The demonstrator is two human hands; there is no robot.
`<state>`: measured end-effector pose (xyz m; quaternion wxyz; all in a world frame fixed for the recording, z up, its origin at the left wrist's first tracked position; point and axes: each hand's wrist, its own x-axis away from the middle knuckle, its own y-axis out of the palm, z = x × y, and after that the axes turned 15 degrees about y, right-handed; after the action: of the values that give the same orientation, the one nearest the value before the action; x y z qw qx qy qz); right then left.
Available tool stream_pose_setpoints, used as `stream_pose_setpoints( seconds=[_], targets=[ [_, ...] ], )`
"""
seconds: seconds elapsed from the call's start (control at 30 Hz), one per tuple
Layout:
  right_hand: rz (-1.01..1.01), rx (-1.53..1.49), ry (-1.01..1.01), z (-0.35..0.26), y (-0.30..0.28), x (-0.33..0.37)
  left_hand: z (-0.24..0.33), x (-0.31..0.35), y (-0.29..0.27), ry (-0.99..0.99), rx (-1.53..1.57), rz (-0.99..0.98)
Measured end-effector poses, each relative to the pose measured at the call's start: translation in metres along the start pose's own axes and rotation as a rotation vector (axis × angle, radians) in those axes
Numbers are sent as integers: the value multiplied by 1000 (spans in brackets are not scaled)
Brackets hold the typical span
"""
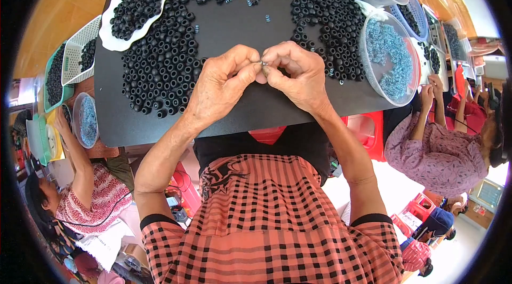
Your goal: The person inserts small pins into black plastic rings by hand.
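Black rings [160,65] heaped on table [234,22]; both hands [264,78] pinch small spring [263,63].

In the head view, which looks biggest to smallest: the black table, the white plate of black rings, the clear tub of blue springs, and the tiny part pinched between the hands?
1. Black table
2. White plate and clear tub of blue springs: alike, and fisheye bending near the rim makes it unsure
3. Tiny part, pinched between left hand and right hand

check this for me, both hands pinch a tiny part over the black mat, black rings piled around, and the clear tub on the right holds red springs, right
Not quite: the springs in the clear tub on the right are blue, not red, as the head view shows. The rest holds: left hand and right hand pinch a tiny part over the black mat among black rings.
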<state>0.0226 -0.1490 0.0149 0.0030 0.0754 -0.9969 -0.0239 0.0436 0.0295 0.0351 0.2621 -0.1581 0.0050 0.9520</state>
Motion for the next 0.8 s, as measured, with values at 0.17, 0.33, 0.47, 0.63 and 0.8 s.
stream_pose_setpoints(
  seconds=[0.17,0.33,0.47,0.63,0.8],
  targets=[
    [35,-3,4,2,-1,1,-5,4,8,-5,67,44],
    [26,28,-9,3,-3,-1,-8,3,5,97,-225,-10],
    [32,-2,-34,5,0,-1,-5,4,9,196,-302,8],
    [17,-16,-5,1,-2,0,-7,3,11,273,-413,24],
    [14,-6,34,3,-3,2,0,2,11,176,-333,-17]
  ],
)
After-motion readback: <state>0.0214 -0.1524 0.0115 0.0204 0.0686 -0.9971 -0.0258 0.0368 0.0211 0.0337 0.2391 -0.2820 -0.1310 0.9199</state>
